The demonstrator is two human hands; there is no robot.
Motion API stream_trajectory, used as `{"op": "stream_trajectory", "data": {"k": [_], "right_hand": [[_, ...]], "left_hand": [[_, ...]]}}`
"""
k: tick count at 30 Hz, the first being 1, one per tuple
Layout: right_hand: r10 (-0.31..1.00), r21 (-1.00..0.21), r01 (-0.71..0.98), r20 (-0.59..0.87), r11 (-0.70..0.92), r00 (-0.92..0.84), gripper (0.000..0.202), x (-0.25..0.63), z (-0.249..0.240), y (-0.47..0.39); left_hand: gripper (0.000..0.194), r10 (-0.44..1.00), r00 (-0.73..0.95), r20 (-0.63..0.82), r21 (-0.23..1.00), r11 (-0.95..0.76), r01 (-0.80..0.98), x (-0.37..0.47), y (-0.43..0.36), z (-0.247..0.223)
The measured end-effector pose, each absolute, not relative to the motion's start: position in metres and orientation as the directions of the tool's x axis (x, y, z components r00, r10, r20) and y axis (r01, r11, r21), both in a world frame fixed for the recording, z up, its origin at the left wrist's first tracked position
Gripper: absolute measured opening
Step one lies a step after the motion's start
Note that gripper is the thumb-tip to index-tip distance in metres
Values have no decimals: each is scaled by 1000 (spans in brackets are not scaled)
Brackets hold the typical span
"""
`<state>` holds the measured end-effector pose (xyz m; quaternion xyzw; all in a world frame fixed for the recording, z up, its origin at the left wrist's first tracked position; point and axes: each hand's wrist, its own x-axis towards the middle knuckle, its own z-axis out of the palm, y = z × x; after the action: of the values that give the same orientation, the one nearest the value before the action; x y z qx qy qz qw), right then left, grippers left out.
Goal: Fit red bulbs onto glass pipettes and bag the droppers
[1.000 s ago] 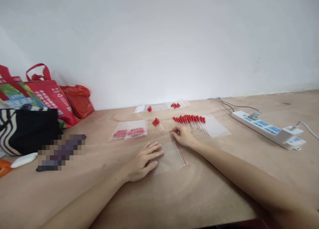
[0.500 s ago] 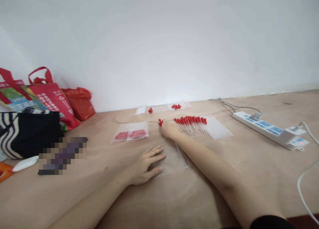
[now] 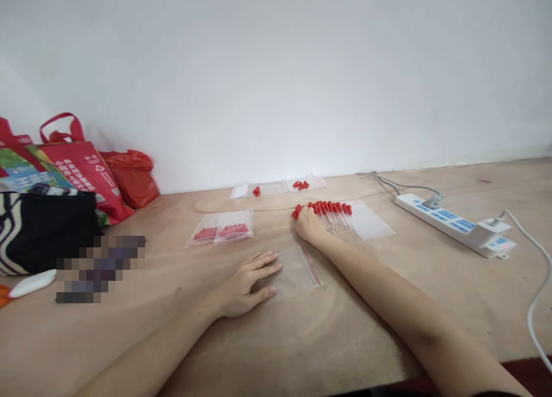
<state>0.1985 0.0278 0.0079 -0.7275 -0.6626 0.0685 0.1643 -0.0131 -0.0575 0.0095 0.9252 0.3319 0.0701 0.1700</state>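
My left hand (image 3: pixel 249 285) lies flat with its fingers apart on a clear zip-lock bag (image 3: pixel 291 270), whose red-striped seal faces right. Farther off, my right hand (image 3: pixel 311 225) is closed at the left end of a row of glass droppers with red rubber bulbs (image 3: pixel 332 207). Red bulbs show just past its fingers on the left; the glass tubes there are hidden by the hand. The rest of the row lies side by side, bulbs away from me, partly over a white sheet or bag (image 3: pixel 374 221). Two filled zip-lock bags of red-bulbed droppers (image 3: pixel 234 231) lie left of the row.
Near the wall lie clear bags with loose red bulbs (image 3: pixel 301 185) and thin glass tubes (image 3: pixel 272 189). A white power strip (image 3: pixel 448 220) with cables stands at right. Red shopping bags (image 3: pixel 81 172), a black striped bag (image 3: pixel 52 230) and a blurred dark object (image 3: pixel 103 270) are at left.
My right hand has moved right against the row, and the red bulbs at its fingers have come with it. My left hand stays on the clear bag. The view has shifted slightly.
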Motion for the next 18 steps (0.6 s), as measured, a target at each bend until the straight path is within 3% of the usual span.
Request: {"op": "stream_trajectory", "data": {"k": [10, 16, 18], "right_hand": [[979, -377, 924, 153, -67, 133, 26, 200, 11, 26], [968, -504, 864, 229, 27, 104, 24, 225, 22, 22], [964, -595, 798, 255, 90, 81, 25, 240, 18, 13]], "left_hand": [[44, 642, 766, 37, 380, -718, 583, -12, -58, 10], [45, 631, 775, 38, 361, -732, 578, -10, -55, 9], [45, 621, 783, 41, 355, -741, 570, -7, -52, 10]]}}
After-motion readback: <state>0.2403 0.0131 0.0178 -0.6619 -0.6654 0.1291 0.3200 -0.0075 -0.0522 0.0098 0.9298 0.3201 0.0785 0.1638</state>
